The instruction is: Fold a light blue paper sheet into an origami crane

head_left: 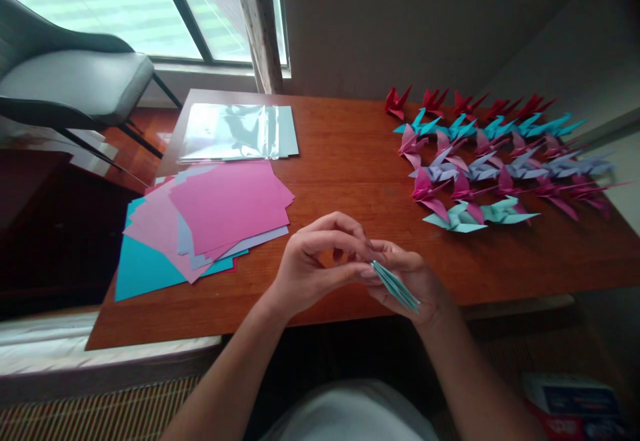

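Both my hands hold one small piece of folded pale green paper (396, 287) above the front edge of the table. Its stacked layers show edge-on, slanting down to the right. My left hand (320, 254) pinches its upper end between thumb and fingers. Around its side curls my right hand (405, 274), thumb on top and fingers partly hidden behind the paper. Beyond my right hand stand two pale green paper cranes (460, 217), the front row of several rows of folded cranes.
Rows of red cranes (397, 102), blue cranes (420, 123), pink and lilac cranes fill the table's right side. Fanned coloured sheets (230, 207) lie at the left, with a clear packet of pale paper (230, 131) behind them. A grey chair (80, 84) stands by the window.
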Demonstrator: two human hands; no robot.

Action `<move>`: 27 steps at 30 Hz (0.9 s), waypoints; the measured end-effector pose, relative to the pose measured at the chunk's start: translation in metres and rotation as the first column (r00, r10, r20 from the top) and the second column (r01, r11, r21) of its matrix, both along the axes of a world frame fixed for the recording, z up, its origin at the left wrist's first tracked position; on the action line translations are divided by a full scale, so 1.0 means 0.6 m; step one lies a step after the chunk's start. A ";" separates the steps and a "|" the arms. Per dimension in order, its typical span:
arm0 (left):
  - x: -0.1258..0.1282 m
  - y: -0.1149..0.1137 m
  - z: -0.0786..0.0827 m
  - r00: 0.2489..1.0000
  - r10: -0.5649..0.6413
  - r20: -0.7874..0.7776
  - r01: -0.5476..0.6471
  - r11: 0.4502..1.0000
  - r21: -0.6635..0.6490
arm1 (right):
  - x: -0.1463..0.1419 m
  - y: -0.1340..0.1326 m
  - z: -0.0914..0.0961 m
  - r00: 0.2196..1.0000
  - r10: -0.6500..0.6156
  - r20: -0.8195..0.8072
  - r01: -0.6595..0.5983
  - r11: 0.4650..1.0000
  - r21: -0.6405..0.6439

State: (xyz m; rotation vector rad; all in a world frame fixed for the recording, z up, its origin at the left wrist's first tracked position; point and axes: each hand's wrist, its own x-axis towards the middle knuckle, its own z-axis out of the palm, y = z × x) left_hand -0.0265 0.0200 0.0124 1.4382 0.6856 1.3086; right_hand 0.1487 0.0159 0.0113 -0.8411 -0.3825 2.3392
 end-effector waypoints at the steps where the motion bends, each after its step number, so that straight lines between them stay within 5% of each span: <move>1: -0.001 0.000 0.000 1.000 -0.015 -0.016 0.016 1.000 0.014 | -0.001 -0.003 0.000 1.000 0.016 -0.016 -0.016 1.000 0.001; 16: -0.004 -0.005 -0.005 0.999 -0.029 -0.042 0.036 0.984 0.174 | -0.005 -0.019 0.000 0.997 0.057 -0.052 -0.055 0.997 0.055; 27: -0.007 -0.003 -0.003 0.999 -0.014 -0.038 0.020 0.987 0.160 | -0.011 -0.021 0.006 0.998 0.025 -0.061 -0.023 0.999 0.024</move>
